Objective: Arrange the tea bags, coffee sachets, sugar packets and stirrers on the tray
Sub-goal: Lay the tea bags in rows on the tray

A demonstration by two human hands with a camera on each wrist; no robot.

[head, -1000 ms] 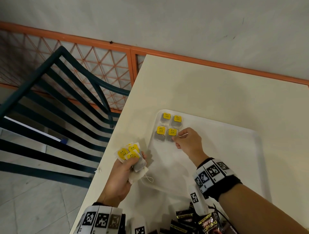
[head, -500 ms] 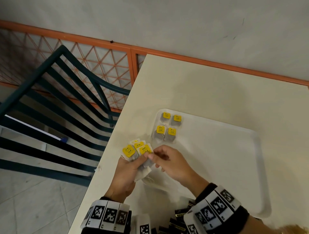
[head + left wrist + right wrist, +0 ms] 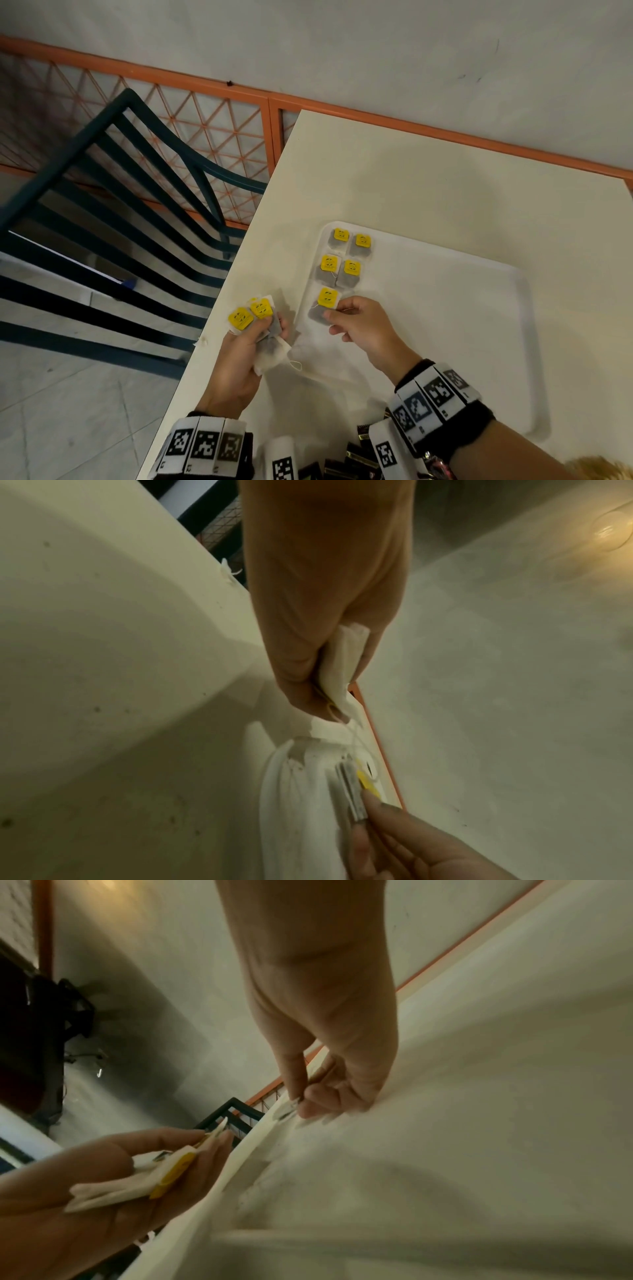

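The head view looks steeply down from above onto the table (image 3: 428, 178) and tray (image 3: 520, 308), both wrists near. Each wrist view sits close behind its own hand, facing along the fingers; both share the tray's left rim.

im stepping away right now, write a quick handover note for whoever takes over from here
Left hand: grips a bunch of spare tea bags over the table edge, just off the tray.
Right hand: pinches a fifth tea bag and is setting it down at the tray's left side.
Done: four tea bags lie in a two-by-two block in the tray's far left corner.
Left: release the fifth bag, lay out the ones in the left hand, then the dark coffee sachets piled at the near edge. No sugar packets or stirrers show in these views.
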